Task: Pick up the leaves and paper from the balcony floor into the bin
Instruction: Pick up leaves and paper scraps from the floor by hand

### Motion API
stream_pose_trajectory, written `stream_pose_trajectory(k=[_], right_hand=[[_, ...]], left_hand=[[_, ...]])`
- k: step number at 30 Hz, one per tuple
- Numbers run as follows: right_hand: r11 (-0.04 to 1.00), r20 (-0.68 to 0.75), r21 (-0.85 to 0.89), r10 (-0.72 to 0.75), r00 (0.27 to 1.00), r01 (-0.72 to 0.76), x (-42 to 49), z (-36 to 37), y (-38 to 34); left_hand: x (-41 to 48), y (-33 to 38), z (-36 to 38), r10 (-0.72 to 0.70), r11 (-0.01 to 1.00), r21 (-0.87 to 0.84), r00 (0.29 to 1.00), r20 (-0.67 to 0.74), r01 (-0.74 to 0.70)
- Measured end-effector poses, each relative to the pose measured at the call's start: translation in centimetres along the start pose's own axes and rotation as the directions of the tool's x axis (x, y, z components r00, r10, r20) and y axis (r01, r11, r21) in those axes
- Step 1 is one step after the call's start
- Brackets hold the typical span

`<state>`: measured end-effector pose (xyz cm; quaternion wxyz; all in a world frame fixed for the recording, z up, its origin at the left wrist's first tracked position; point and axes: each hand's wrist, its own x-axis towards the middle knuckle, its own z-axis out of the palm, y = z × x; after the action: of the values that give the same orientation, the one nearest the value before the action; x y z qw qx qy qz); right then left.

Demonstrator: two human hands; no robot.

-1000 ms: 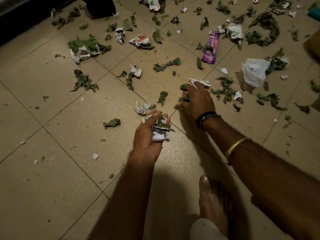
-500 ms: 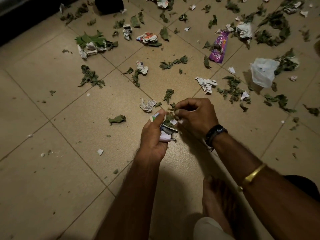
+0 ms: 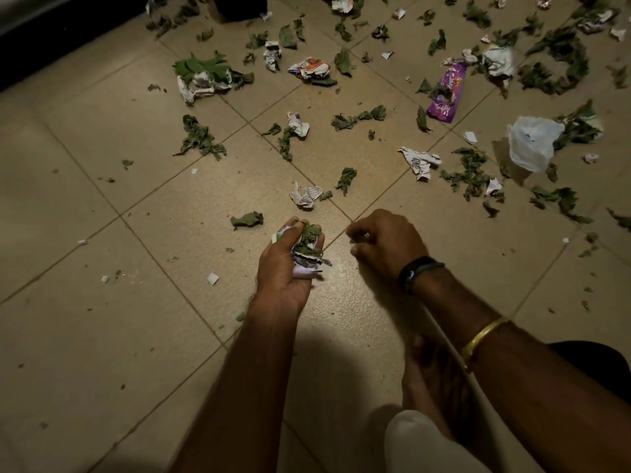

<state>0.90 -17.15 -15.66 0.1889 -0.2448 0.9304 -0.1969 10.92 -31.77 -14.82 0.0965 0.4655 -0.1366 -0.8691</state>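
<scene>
- Left hand (image 3: pixel 285 268): palm up, low over the floor tiles (image 3: pixel 136 302); fingers curled round a wad of leaves and paper (image 3: pixel 309 245), which looks close to a full handful.
- Right hand (image 3: pixel 387 242): knuckles up, fingers curled under, just right of the wad and apart from it. Whether the fingertips pinch a scrap cannot be told.
- Crumpled paper (image 3: pixel 305 196): loose on the floor, straight ahead of the left fingertips, near, long axis across the reach. The left hand is nearer but laden, so the right hand is the likelier taker, reaching forward and leftward.
- Single leaf (image 3: pixel 246 220): just left of the left fingertips, long axis left to right.
- Printed paper scrap (image 3: pixel 420 162): ahead of the right knuckles, farther off.
- Purple wrapper (image 3: pixel 447 93), white bag (image 3: pixel 531 141): well beyond both hands.
- Bin: not identified for certain.
</scene>
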Motion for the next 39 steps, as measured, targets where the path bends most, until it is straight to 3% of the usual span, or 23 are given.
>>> stream_pose_trajectory(k=[3, 6, 9, 14, 22, 24, 26, 28, 30, 31, 32, 36, 37, 39], right_hand=[[0.995, -0.028, -0.093, -0.021, 0.999, 0.019, -0.1, 1.0, 0.0], [1.000, -0.108, 0.027, 0.011, 0.994, -0.008, 1.1, 1.1, -0.1], [0.999, -0.199, 0.038, -0.026, 0.980, 0.034, 4.0, 0.7, -0.9], [0.984, -0.135, -0.141, -0.130, 0.982, 0.111, 8.3, 0.7, -3.1], [0.880, -0.116, -0.405, -0.319, 0.941, 0.248, 7.3, 2.0, -4.3], [0.962, -0.187, -0.234, -0.186, 0.964, 0.140, 6.7, 1.6, -4.0], [0.983, -0.243, 0.180, 0.070, 0.968, -0.026, 5.6, 0.7, -3.8], [0.829, -0.147, 0.557, 0.154, 0.977, -0.047, 3.9, -0.2, -4.5], [0.607, -0.013, 0.794, 0.075, 0.997, -0.035, 1.8, -0.9, -6.2], [0.546, 0.016, 0.837, 0.031, 0.999, -0.030, 0.9, -1.0, -7.2], [0.548, 0.010, 0.836, 0.009, 1.000, -0.013, 0.1, -0.8, -8.1], [0.756, -0.083, 0.650, -0.038, 0.996, 0.083, -0.7, 0.3, -9.6], [0.757, -0.060, 0.648, -0.060, 0.996, 0.084, -0.6, 0.4, -9.6], [0.624, 0.045, 0.780, -0.119, 0.992, 0.039, -0.1, 0.0, -9.6]], left_hand=[[-0.1, 0.5, -0.4, 0.006, 1.000, -0.025, 1.000, -0.009, -0.006], [-0.3, 0.7, -0.6, 0.004, 0.998, -0.069, 1.000, -0.008, -0.005], [-0.4, 1.0, -0.8, 0.007, 0.997, -0.073, 1.000, -0.003, -0.007], [-0.2, 1.4, -1.2, 0.021, 0.996, -0.091, 1.000, 0.017, -0.019], [-0.4, 1.7, -1.7, 0.036, 0.996, -0.088, 0.999, 0.011, -0.035], [-0.5, 1.9, -1.6, 0.040, 0.996, -0.078, 0.999, 0.010, -0.039], [-0.5, 2.0, -1.6, 0.060, 0.997, -0.056, 0.998, 0.009, -0.059], [-0.3, 1.9, -1.6, 0.087, 0.996, -0.017, 0.996, 0.007, -0.087], [-0.3, 1.6, -1.5, 0.101, 0.994, 0.036, 0.995, 0.017, -0.102], [-0.5, 1.5, -1.4, 0.085, 0.994, 0.057, 0.995, 0.045, -0.088], [-0.6, 1.4, -1.4, 0.058, 0.996, 0.065, 0.995, 0.075, -0.063], [-1.0, 1.6, -1.7, -0.037, 0.998, 0.057, 0.982, 0.187, 0.026], [-1.0, 1.8, -1.8, -0.024, 0.999, 0.039, 0.984, 0.178, 0.018], [-1.3, 2.3, -1.9, 0.000, 1.000, -0.027, 0.993, 0.115, 0.003]])
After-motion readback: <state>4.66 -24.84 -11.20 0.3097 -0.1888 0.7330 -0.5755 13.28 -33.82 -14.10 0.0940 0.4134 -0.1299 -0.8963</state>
